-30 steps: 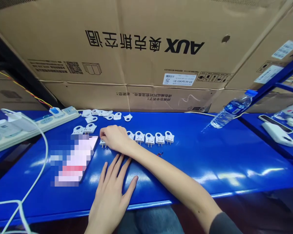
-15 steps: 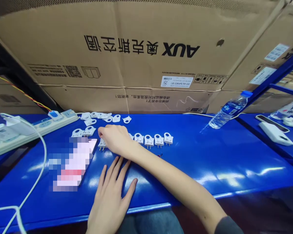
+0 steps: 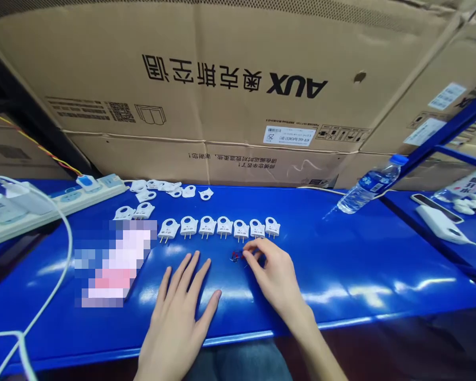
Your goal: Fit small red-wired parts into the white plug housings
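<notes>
My left hand (image 3: 178, 317) lies flat on the blue tabletop (image 3: 341, 254), fingers spread, holding nothing. Thumb and index finger of my right hand (image 3: 275, 275) are pinched together at a small bundle of thin red and dark wires (image 3: 235, 256). Beyond my hands, several white two-pin plugs with ring-shaped tops stretch in a row, from a plug at the left end (image 3: 168, 229) to one at the right end (image 3: 272, 226). Their metal pins point toward me. The right-end plugs are just past my right hand.
More white plugs (image 3: 145, 196) lie loosely at the back left. A blurred-out phone (image 3: 129, 259) rests left of my left hand. Behind it are a power strip (image 3: 75, 198) and a white cable (image 3: 69, 248). A tilted water bottle (image 3: 371, 185) leans at the right; cardboard boxes (image 3: 222, 116) form the back.
My right hand has moved from the left end of the plug row, right and nearer to me, to the small wires. It has uncovered the plugs. My left hand stays flat.
</notes>
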`<action>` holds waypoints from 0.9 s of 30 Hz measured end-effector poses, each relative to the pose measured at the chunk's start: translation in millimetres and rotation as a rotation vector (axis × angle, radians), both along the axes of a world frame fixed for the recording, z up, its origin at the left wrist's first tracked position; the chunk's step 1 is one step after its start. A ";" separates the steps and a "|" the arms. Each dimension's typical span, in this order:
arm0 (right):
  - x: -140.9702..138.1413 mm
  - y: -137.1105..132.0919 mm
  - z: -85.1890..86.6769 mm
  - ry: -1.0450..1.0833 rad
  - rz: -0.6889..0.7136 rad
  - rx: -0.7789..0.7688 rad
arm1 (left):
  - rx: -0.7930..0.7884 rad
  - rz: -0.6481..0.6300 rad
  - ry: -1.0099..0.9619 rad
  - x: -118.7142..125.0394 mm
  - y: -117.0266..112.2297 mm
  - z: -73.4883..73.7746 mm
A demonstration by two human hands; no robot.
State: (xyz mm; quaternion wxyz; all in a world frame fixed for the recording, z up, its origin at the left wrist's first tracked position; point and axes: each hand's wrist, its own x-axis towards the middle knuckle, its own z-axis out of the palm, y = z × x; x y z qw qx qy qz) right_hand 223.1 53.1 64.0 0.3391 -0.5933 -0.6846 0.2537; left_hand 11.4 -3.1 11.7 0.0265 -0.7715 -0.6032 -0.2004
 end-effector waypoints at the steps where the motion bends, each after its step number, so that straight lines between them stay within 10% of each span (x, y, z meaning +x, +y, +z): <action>1: -0.2 -2.2 -3.5 0.021 -0.025 -0.001 | -0.004 0.001 0.005 0.1 -0.1 1.1; 13: 2.4 -34.9 -29.7 -0.198 -0.320 -0.049 | 0.014 -0.006 0.032 0.2 -0.3 2.3; 27: -35.3 -18.7 -26.1 0.083 -0.172 0.098 | 0.003 -0.003 0.007 0.7 -0.9 2.9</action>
